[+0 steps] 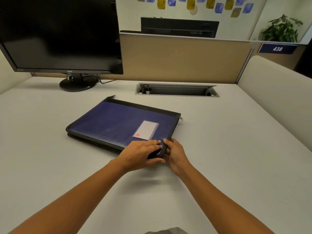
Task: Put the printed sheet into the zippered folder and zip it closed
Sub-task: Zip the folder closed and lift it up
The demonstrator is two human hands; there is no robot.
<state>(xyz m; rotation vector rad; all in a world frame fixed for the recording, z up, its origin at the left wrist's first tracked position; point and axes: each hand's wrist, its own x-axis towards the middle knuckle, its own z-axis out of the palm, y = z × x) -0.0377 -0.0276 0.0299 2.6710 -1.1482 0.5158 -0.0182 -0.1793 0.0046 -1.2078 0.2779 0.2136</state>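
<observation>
Desk stock as I read it from my remote feed, left to right.

1. Monitor [59,34], one, dark, on its round foot at the far left of the desk [228,157]; well apart from the work.
2. Zippered folder [109,122], one, blue with black edging, lying flat at mid-desk with its cover down. One label pocket [146,130] faces up. The near long edge gapes a little, so I judge the zip is not yet run round.
3. Printed sheet, none in view. With the cover down, I take it to be inside the folder, but I cannot confirm that.
4. Left hand [140,153], one, at the folder's near right corner. Its fingers lie along the cover and its thumb is tucked under the edge, clamping the corner, most likely to steady it against the pull of the zip.
5. Right hand [176,154], one, just beside the left. Its fingers are curled onto the same corner's edge. I cannot tell whether a slider sits between the fingertips.
6. Zip pull [181,118], one seen, hanging free at the far right corner.
7. Cable hatch [177,90], one, open, set in the desk behind the folder.
8. Second monitor [179,27], one, beyond the partition, making two monitors in all.
9. Number plate [277,48], one, and plant [282,29], one, at far right.
</observation>
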